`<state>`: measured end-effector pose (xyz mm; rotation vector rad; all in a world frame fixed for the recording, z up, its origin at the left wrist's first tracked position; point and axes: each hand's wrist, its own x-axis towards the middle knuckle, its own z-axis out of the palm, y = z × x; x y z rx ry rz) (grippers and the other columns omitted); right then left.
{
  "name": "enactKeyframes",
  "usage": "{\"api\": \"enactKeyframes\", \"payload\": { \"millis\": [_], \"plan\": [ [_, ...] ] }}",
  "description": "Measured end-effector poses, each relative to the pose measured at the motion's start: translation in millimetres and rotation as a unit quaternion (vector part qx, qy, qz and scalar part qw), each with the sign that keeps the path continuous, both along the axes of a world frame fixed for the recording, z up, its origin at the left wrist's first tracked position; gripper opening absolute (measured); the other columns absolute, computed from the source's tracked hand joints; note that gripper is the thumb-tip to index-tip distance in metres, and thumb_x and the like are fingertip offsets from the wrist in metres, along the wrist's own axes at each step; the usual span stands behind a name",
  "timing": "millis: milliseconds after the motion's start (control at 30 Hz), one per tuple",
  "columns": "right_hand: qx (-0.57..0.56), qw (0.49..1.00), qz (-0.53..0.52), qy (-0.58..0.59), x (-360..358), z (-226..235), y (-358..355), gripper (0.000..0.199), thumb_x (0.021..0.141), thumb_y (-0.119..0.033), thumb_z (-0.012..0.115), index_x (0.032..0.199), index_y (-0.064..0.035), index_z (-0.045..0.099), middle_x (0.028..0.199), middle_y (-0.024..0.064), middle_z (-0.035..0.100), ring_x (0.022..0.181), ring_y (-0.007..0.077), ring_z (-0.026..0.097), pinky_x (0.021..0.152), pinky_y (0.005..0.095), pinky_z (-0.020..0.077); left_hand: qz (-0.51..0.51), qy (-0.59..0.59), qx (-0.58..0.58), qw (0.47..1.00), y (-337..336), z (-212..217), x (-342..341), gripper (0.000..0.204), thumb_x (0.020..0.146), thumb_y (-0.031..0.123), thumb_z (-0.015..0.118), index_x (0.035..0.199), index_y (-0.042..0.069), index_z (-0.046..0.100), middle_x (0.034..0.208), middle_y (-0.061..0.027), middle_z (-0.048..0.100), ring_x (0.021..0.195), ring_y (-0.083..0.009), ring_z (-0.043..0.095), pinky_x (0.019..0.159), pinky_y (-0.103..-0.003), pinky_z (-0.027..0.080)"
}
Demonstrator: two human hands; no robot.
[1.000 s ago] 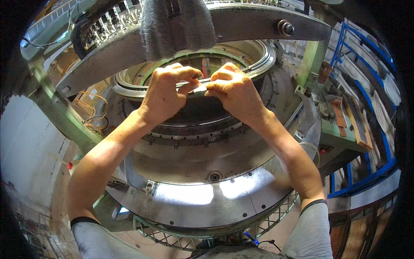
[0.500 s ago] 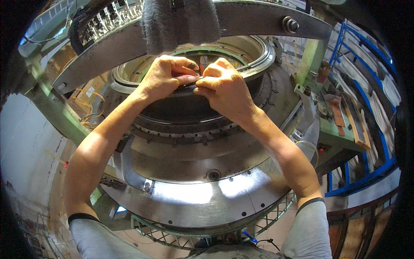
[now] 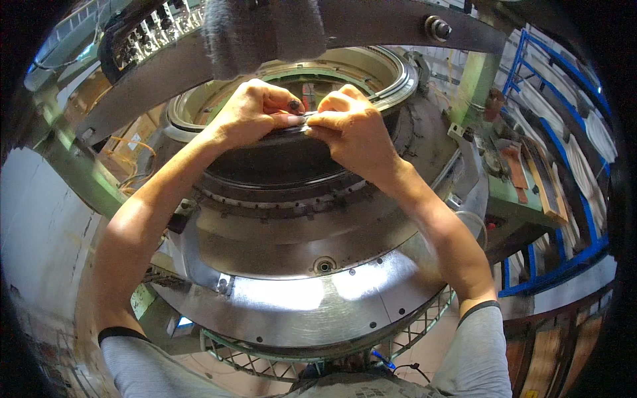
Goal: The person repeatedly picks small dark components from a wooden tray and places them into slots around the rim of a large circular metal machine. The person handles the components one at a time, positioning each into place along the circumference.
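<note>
Both my hands meet over the near rim of a large metal ring in the middle of a round machine. My left hand is closed in a pinch, and a small dark round-ended piece sticks out between its fingers. Close beside it, my right hand pinches with thumb and forefinger at the rim. Whatever lies between those fingertips is too small to make out. The fingertips of the two hands are almost touching. Below them curves the dark cylinder wall of the machine.
A curved metal beam crosses above my hands, with grey cloth hanging over it. A wide metal bed surrounds the cylinder. Tools lie on a green ledge at right, before a blue rack with white material.
The view has shifted slightly. My right hand's fingers have turned a little at the rim and its thumb lies straighter; the left hand keeps its pinch.
</note>
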<state>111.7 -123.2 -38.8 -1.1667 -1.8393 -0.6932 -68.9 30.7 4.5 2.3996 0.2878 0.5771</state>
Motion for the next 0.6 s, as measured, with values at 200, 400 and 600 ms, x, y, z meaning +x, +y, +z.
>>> {"api": "enactKeyframes", "payload": {
  "millis": [200,400,600],
  "plan": [
    [-0.007,1.0,0.0,-0.016,0,-1,6,0.014,0.079,-0.015,0.084,0.091,-0.0083,0.079,0.091,0.0051,0.068,0.091,0.0289,0.062,0.083,0.0416,0.0538,-0.008,0.021,-0.018,1.0,0,4,-2,0.016,0.095,0.008,0.078,0.109,0.002,0.078,0.095,-0.0047,0.079,0.089,-0.0107,0.073,0.085,-0.027,0.059],
    [0.006,1.0,0.0,-0.025,15,4,-2,0.012,0.08,-0.014,0.082,0.091,-0.0087,0.079,0.088,0.005,0.068,0.091,0.029,0.063,0.083,0.041,0.0537,-0.002,-0.035,0.017,0.999,-5,-4,4,0.032,0.094,0.004,0.077,0.125,-0.001,0.072,0.109,-0.0119,0.078,0.103,-0.0166,0.074,0.095,-0.031,0.059],
    [-0.037,0.999,-0.013,-0.032,28,5,-5,0.022,0.077,-0.016,0.086,0.095,-0.0047,0.079,0.101,0.0061,0.072,0.099,0.0302,0.064,0.09,0.042,0.0539,0.022,-0.055,0.09,0.994,-13,-9,16,0.031,0.092,0.001,0.078,0.123,0.0,0.073,0.107,-0.013,0.079,0.103,-0.0173,0.075,0.094,-0.031,0.061]
  ]
}}
